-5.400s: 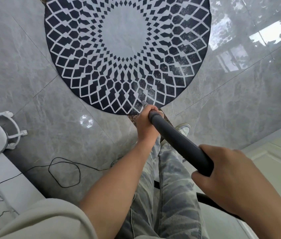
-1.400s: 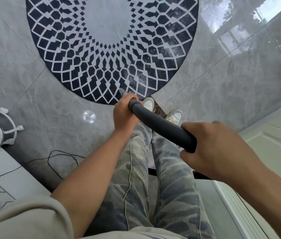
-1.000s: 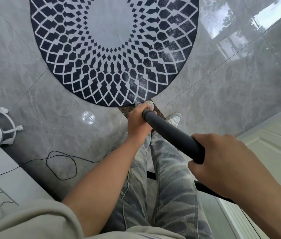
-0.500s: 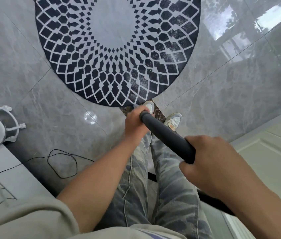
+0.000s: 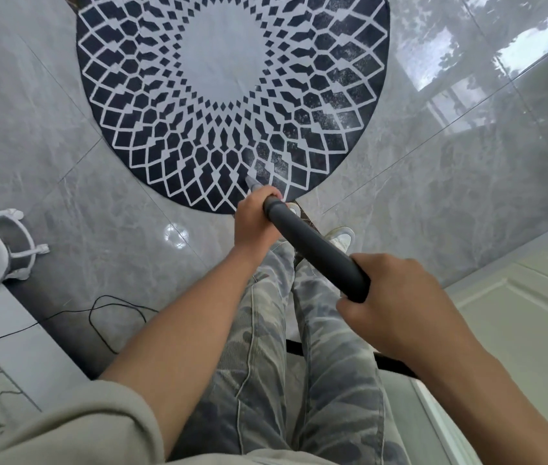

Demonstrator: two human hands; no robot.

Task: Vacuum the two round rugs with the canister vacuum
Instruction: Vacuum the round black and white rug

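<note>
One round rug (image 5: 232, 95), black with white lattice and grey centre, flat on glossy grey tile floor (image 5: 433, 182). One dark grey vacuum wand (image 5: 313, 250) slants toward rug; pale nozzle tip (image 5: 251, 182) over rug, just inside near edge. Two hands on wand: left hand (image 5: 254, 223) wraps front end, right hand (image 5: 400, 307) rear end, fingers curled round tube. Two pale shoes (image 5: 341, 238) beside rug edge. One black cable (image 5: 115, 313) looped at left.
</note>
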